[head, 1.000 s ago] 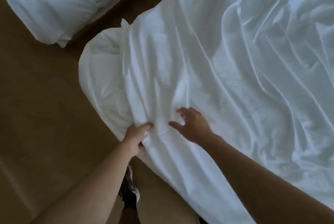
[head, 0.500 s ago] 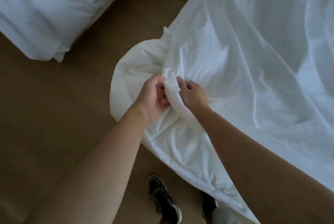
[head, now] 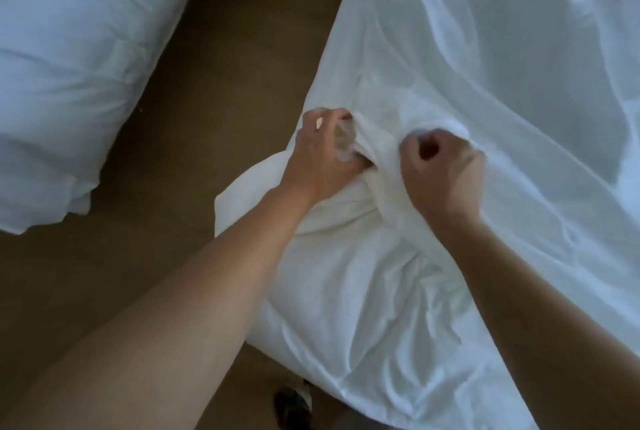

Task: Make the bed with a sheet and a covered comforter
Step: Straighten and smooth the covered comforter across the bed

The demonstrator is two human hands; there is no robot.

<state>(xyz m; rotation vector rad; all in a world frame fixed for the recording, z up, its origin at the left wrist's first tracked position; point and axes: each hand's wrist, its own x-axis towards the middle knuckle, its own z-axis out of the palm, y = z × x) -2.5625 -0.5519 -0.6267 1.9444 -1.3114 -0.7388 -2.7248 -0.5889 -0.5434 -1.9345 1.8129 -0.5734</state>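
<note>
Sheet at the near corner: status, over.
Left hand and right hand both grip bunched sheet at the near corner. Apart on the floor, white bedding, not in the way.

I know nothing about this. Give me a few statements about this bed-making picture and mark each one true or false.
1. The left hand and the right hand both grip the white fabric. True.
2. The floor is blue. False: it is brown.
3. A dark shoe shows near the bottom edge. True.
4. The bundle of bedding at the upper left is red. False: it is white.
</note>
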